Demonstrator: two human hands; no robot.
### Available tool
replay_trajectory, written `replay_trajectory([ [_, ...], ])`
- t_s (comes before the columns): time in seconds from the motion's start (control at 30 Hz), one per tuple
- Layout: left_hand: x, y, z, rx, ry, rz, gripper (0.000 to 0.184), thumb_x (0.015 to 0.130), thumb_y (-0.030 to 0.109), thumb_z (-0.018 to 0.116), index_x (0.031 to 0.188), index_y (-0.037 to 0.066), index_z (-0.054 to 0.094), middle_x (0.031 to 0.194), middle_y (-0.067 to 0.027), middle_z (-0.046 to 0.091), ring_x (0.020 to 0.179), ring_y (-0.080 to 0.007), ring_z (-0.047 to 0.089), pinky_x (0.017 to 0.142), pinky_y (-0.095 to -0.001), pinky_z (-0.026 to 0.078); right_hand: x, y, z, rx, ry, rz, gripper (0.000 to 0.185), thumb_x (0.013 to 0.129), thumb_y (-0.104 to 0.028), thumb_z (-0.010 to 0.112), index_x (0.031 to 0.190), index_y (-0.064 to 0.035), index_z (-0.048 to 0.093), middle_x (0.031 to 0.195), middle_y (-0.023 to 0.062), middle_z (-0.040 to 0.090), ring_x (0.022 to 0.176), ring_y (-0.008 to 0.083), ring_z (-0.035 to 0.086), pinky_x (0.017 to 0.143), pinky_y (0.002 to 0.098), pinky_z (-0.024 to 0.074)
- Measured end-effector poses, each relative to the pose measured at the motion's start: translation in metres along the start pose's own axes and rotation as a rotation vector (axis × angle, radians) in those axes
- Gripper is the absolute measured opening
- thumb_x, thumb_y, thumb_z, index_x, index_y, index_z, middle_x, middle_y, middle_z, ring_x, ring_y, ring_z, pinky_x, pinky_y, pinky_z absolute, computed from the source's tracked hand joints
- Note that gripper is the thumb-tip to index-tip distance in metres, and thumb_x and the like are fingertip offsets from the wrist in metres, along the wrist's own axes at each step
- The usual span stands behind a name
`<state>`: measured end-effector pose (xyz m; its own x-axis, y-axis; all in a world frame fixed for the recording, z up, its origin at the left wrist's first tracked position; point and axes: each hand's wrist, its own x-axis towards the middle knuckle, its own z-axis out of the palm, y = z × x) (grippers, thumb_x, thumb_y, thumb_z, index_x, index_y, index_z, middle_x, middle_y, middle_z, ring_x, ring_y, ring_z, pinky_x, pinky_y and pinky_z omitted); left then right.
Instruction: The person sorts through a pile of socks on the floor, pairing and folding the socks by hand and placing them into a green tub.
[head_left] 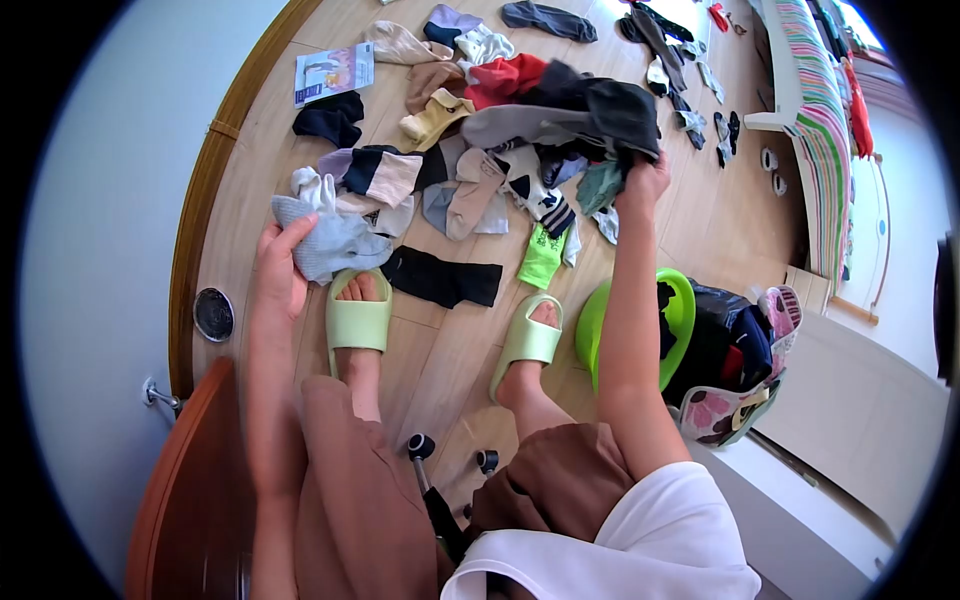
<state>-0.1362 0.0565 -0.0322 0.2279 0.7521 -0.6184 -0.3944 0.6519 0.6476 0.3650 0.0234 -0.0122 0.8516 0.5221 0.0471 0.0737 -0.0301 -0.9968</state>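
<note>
My left hand [284,262] grips a light grey-blue sock [335,243] between thumb and fingers, above the left slipper [357,312]. Out to the right, my right hand [643,184] is closed on a dark grey sock [622,112] at the edge of the pile. Between the hands many loose socks lie spread on the floor. Among them are a red sock [503,80], a yellow sock [437,117], a pink-beige sock [473,195], a bright green sock [542,257] and a black sock [445,277].
A lime green basin [592,330] stands right of my feet, beside a patterned basket [712,415] filled with dark clothes. A picture packet [333,74] lies at the upper left. More socks [690,122] lie near a bed [810,120]. A wooden door [195,480] is at lower left.
</note>
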Motion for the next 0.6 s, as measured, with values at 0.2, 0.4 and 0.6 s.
replay_trajectory([
  [0.2,0.005,0.002,-0.013,0.066,0.068,0.007,0.03,0.094,0.023,0.069,0.115,0.002,0.063,0.105,-0.0071,0.069,0.095,-0.017,0.067,0.09,-0.032,0.053,0.01,0.037,-0.029,-0.191,0.222,0.034,0.027,0.087,-0.004,0.07,0.112,0.0014,0.06,0.105,0.0117,0.064,0.086,0.0158,0.063,0.074,0.0271,0.0522],
  [0.4,0.002,0.005,-0.018,0.114,0.087,0.004,0.028,0.097,0.024,0.066,0.114,0.002,0.066,0.107,-0.0068,0.069,0.096,-0.0161,0.067,0.089,-0.0305,0.052,-0.045,0.063,0.005,-0.754,-0.168,-0.33,0.052,0.076,-0.02,0.077,0.122,-0.0037,0.061,0.114,0.019,0.066,0.11,0.0325,0.062,0.098,0.0412,0.0478],
  [0.6,-0.002,-0.001,-0.01,0.134,0.083,-0.004,0.029,0.097,0.022,0.067,0.115,0.0,0.066,0.107,-0.0075,0.07,0.097,-0.0151,0.067,0.088,-0.0305,0.052,-0.113,0.053,0.042,-1.238,-0.412,-0.336,0.052,0.074,-0.026,0.08,0.121,-0.012,0.063,0.138,0.0216,0.053,0.128,0.0422,0.049,0.103,0.0503,0.043],
])
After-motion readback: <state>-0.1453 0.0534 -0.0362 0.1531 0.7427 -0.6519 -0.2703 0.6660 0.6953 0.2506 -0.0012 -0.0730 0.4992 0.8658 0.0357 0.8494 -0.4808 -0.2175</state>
